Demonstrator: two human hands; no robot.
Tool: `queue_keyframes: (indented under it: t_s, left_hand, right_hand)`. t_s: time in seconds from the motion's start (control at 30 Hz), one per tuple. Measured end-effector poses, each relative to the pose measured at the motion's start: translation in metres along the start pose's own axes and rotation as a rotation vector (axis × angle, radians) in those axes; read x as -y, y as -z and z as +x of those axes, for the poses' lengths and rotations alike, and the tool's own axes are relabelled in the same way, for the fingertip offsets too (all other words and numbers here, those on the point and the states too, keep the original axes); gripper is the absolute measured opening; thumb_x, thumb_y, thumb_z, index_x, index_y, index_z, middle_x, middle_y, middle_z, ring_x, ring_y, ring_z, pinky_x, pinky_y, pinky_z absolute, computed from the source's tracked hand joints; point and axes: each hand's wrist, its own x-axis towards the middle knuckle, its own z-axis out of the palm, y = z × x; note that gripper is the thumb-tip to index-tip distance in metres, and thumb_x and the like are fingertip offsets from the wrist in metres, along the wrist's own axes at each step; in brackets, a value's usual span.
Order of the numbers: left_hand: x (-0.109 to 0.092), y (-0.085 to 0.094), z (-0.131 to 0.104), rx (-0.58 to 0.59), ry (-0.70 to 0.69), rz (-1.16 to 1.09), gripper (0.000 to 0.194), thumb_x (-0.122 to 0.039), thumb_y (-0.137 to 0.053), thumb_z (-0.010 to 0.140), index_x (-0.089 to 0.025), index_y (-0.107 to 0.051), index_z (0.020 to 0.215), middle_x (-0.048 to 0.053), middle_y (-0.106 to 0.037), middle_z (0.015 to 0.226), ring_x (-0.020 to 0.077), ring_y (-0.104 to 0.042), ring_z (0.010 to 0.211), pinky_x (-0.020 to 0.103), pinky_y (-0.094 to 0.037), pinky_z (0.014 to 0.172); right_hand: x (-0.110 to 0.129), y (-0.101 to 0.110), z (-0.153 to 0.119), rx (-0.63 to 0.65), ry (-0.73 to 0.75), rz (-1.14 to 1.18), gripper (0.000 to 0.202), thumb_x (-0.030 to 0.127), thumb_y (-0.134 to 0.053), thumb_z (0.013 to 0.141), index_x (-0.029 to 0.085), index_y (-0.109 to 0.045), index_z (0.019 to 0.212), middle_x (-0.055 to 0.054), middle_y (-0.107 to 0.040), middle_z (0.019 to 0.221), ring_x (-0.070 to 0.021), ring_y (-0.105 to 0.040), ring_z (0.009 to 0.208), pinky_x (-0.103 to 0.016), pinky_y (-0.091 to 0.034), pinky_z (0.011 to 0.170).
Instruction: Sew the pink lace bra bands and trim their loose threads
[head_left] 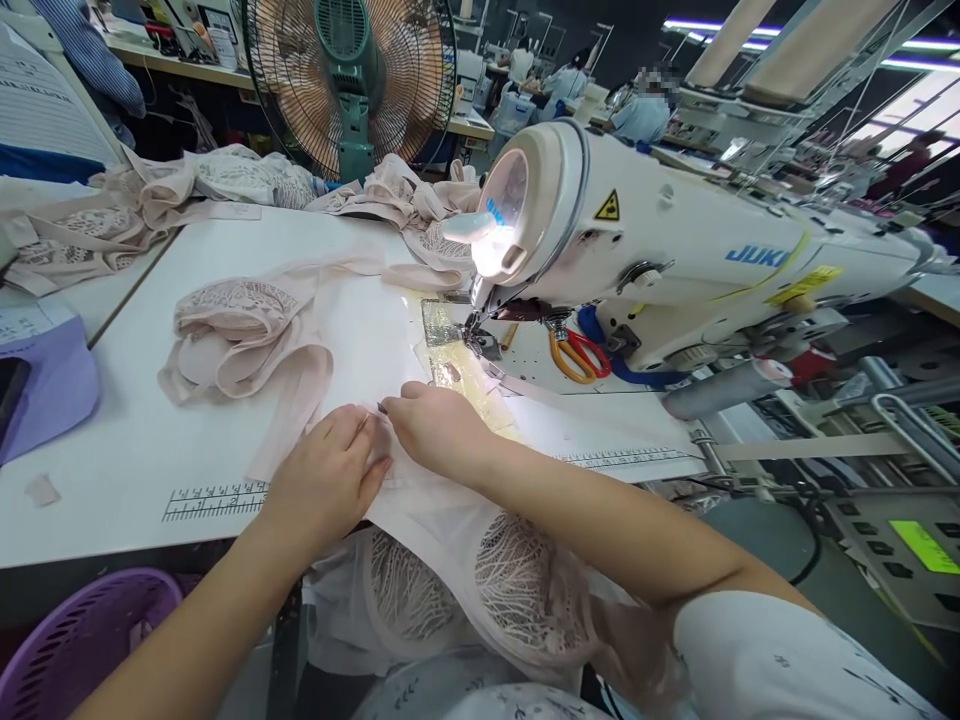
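Note:
A pale pink bra [529, 585] with lace cups hangs over the table's front edge towards my lap. My left hand [330, 470] is closed, pinching the bra's upper edge on the table. Close beside it, my right hand [439, 430] is closed too, with a small dark tip [382, 408] sticking out between its fingers; the rest of that thing is hidden. Just beyond my hands stands a white sewing machine [637, 230], its needle area lit. Another pink bra [240, 330] lies folded on the table to the left.
Orange and red-handled scissors [574, 357] lie by the machine's base. More bras [397, 195] are piled along the back, below a large fan [349, 90]. A purple basket [86, 640] stands lower left. Printed rulers [214, 500] run along the table's front.

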Motion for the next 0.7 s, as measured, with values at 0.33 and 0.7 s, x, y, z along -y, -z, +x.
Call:
queue_keyframes:
  t_s: [0.33, 0.7]
  left_hand:
    - [0.000, 0.005, 0.001, 0.072, 0.026, -0.061, 0.035, -0.028, -0.046, 0.088, -0.009, -0.056, 0.115, 0.019, -0.058, 0.113, 0.0328, -0.054, 0.107, 0.048, -0.051, 0.086]
    - [0.002, 0.007, 0.003, 0.119, 0.038, -0.087, 0.036, -0.029, -0.043, 0.089, -0.009, -0.056, 0.116, 0.018, -0.057, 0.112, 0.0299, -0.055, 0.103, 0.046, -0.051, 0.085]
  right_hand:
    - [-0.003, -0.010, -0.003, -0.037, 0.027, 0.014, 0.020, 0.019, -0.042, 0.086, 0.016, -0.062, 0.087, -0.004, -0.054, 0.073, -0.0132, -0.045, 0.056, -0.027, -0.025, 0.049]
    - [-0.004, -0.009, -0.007, -0.033, 0.020, 0.039, 0.021, 0.018, -0.041, 0.085, 0.015, -0.061, 0.091, -0.005, -0.057, 0.078, -0.0133, -0.045, 0.057, -0.027, -0.024, 0.049]
